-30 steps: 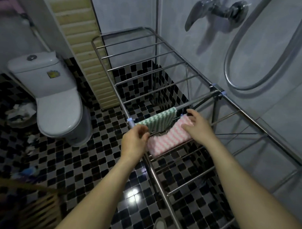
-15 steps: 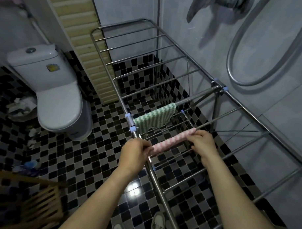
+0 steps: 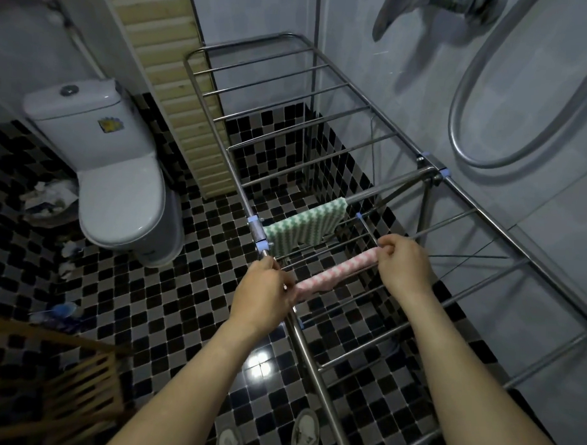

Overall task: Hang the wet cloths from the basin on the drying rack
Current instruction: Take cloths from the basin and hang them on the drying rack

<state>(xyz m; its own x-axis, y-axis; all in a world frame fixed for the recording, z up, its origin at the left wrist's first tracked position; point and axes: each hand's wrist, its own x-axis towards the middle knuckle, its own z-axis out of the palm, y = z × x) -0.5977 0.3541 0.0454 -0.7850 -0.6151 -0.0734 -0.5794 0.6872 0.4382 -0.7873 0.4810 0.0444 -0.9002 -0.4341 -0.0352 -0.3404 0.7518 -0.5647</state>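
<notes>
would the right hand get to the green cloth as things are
Probably yes, once it lets go: the right hand pinches the pink cloth, but the green cloth hangs just beyond on the drying rack, with nothing blocking.

Pink-and-white striped cloth (image 3: 333, 273), green-and-white zigzag cloth (image 3: 302, 226), black-and-grey checkered floor (image 3: 182, 318), white toilet (image 3: 120, 189).

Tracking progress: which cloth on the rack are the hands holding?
The pink cloth, pinched at its ends by the left hand and right hand; the green cloth hangs untouched farther away.
</notes>
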